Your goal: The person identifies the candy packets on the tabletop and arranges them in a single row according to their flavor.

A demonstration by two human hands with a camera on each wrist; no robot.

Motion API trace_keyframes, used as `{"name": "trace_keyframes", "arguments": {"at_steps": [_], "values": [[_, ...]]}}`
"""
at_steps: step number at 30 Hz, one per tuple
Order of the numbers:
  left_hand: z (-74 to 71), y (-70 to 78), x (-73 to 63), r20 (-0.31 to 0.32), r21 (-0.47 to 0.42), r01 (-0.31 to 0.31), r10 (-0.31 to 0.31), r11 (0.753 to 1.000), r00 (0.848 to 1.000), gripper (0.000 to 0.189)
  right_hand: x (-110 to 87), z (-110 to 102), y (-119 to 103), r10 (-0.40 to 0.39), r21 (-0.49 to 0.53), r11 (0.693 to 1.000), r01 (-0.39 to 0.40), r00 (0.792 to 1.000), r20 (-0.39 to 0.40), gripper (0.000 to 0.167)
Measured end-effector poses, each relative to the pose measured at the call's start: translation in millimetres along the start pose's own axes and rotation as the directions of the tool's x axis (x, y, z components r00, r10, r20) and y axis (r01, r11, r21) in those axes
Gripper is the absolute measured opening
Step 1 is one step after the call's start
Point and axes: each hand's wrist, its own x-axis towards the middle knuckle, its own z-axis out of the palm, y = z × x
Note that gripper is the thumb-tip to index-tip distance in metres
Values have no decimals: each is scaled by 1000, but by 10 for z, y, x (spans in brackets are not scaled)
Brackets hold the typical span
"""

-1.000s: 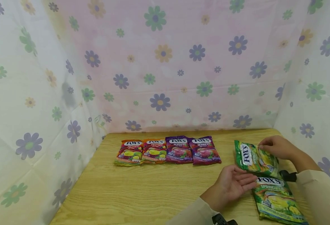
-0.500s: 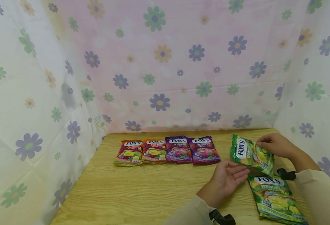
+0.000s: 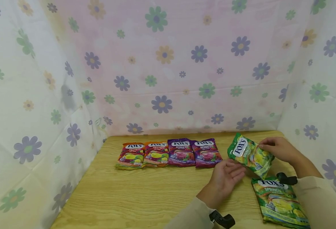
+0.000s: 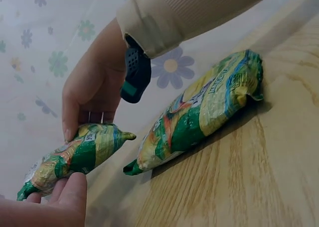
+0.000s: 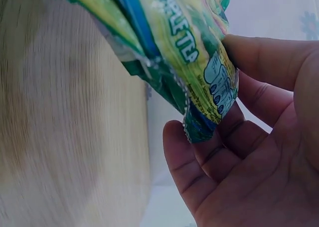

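Observation:
A green Fox's candy bag [image 3: 252, 156] is held tilted above the right side of the table. My right hand [image 3: 279, 152] pinches its right edge between thumb and fingers, as the right wrist view shows closely at the bag's crimped end [image 5: 199, 87]. Palm up, my left hand [image 3: 225, 178] supports the bag's lower left side with straight fingers; in the left wrist view its fingers [image 4: 70, 192] touch the underside. A second green Fox's bag [image 3: 280, 202] lies on the table nearer to me, below the right wrist.
At the back of the wooden table [image 3: 145, 197] lie two orange-red Fruits bags [image 3: 132, 156] and two purple Berries bags [image 3: 181, 153] side by side in a row. Flowered cloth [image 3: 162, 79] walls in the back and sides. A black wrist device [image 3: 222, 219] sits on the left sleeve.
Both hands have moved left with the green bag, which has risen slightly and turned more toward upright. The left hand is now close to the right-hand purple bag. The other bags stayed put.

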Motion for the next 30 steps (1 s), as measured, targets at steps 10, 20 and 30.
{"name": "trace_keyframes", "arguments": {"at_steps": [10, 20, 30], "values": [[-28, 112, 74, -9, 15, -53, 53, 998, 999, 63, -23, 89, -35, -4, 60, 998, 7, 999, -52, 37], [-64, 335, 205, 54, 113, -76, 70, 991, 996, 64, -50, 171, -117, 51, 75, 996, -44, 995, -89, 45], [-89, 538, 341, 62, 224, -92, 80, 970, 995, 62, -43, 264, -206, 76, 101, 993, -62, 986, -147, 46]]}}
